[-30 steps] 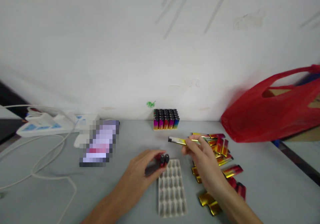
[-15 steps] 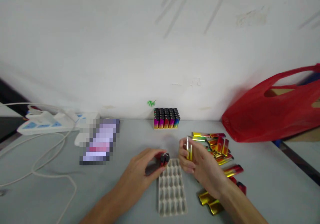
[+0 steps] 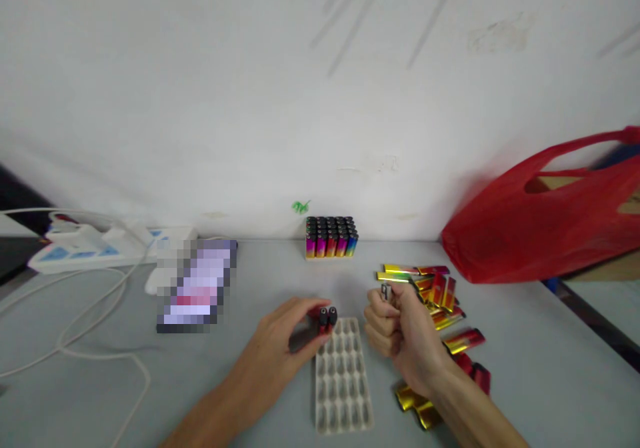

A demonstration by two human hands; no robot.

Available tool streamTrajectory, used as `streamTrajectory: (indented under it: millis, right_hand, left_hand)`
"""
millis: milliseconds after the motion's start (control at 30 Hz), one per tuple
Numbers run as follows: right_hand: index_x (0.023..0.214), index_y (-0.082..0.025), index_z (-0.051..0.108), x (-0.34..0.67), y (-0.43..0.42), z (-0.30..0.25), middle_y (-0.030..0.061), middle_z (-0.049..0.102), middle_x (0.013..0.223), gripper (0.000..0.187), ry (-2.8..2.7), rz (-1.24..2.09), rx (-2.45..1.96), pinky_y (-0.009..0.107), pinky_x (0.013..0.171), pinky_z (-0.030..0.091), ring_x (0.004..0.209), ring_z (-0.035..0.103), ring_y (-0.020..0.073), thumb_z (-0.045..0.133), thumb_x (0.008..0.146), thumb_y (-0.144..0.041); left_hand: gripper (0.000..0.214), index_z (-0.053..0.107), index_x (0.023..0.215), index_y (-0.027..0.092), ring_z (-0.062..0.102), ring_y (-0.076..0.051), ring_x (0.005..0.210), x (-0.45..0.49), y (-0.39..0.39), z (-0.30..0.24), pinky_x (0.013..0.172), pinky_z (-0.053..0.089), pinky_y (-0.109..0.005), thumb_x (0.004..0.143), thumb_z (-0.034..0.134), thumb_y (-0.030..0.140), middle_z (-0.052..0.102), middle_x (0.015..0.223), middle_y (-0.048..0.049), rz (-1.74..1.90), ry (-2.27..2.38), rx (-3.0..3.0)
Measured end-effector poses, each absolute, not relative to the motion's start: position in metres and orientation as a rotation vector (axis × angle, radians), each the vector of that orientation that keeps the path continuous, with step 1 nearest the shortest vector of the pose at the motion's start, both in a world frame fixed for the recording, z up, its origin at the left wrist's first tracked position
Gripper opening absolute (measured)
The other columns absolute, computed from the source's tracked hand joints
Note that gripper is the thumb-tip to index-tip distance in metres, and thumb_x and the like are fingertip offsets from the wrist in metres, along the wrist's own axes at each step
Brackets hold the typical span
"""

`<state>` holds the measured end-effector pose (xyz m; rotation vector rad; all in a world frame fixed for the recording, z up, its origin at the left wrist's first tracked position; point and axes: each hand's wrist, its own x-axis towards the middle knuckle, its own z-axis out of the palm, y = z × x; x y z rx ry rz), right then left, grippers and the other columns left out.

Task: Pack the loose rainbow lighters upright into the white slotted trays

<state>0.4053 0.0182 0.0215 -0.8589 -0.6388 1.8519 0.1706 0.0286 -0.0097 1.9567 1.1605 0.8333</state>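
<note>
My left hand (image 3: 280, 345) is closed around two red lighters (image 3: 325, 317) at the far left corner of a white slotted tray (image 3: 343, 381). Right of the tray, my right hand (image 3: 400, 338) is clenched in a fist around one lighter (image 3: 386, 292), whose metal top sticks up above the thumb. A heap of loose red and gold lighters (image 3: 440, 301) lies behind and beside my right hand. Against the wall stands a full block of rainbow lighters (image 3: 331, 238).
A red plastic bag (image 3: 545, 221) sits at the right over a cardboard box. A phone (image 3: 196, 287), a white power strip (image 3: 95, 248) and its looping cable (image 3: 75, 341) lie to the left. The wall rises close behind the grey table (image 3: 540, 381).
My right hand picked a gold lighter from the heap, turned it upright and closed into a fist around it, drawing nearer the tray. The left hand stayed put.
</note>
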Motion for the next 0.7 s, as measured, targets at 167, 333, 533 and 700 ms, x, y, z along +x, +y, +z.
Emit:
streamTrajectory:
  millis: [167,333,533,700]
  right_hand:
    - [0.061,-0.027,0.032,0.4003,0.0171,0.0204,-0.0145,0.015,0.054,0.062,-0.616,1.821,-0.843,0.024,0.043,0.01,0.046,0.006,0.0063,0.079,0.086,-0.059]
    - [0.061,-0.026,0.033,0.4015,0.0185,0.0213,-0.0146,0.015,0.054,0.064,-0.62,1.86,-0.814,0.024,0.043,0.01,0.046,0.006,0.0056,0.081,0.086,-0.06]
    - [0.061,-0.027,0.032,0.4029,0.0165,0.0204,-0.0143,0.015,0.053,0.063,-0.616,1.856,-0.839,0.025,0.042,0.009,0.046,0.006,0.0062,0.078,0.086,-0.061]
    - [0.063,-0.026,0.034,0.4011,0.0156,0.0203,-0.0142,0.015,0.055,0.063,-0.632,1.85,-0.843,0.024,0.043,0.008,0.048,0.004,0.0071,0.08,0.086,-0.064]
  left_hand:
    - [0.035,0.077,0.132,0.03,0.08,-0.024,0.113,0.1707,0.0274,-0.009,0.107,0.064,-0.036,0.097,0.079,0.026,0.084,0.124,-0.0021,0.83,1.166,1.955]
    - [0.036,0.077,0.132,0.032,0.08,-0.022,0.113,0.1713,0.0282,-0.0096,0.107,0.063,-0.034,0.097,0.081,0.026,0.084,0.124,0.0003,0.849,1.164,1.957]
    - [0.037,0.076,0.132,0.033,0.079,-0.022,0.113,0.1706,0.0281,-0.0103,0.107,0.062,-0.034,0.096,0.081,0.024,0.083,0.123,0.0007,0.828,1.169,1.941]
    - [0.037,0.075,0.133,0.033,0.078,-0.022,0.114,0.1709,0.0284,-0.0111,0.107,0.061,-0.034,0.098,0.08,0.024,0.082,0.125,0.0008,0.827,1.162,1.945]
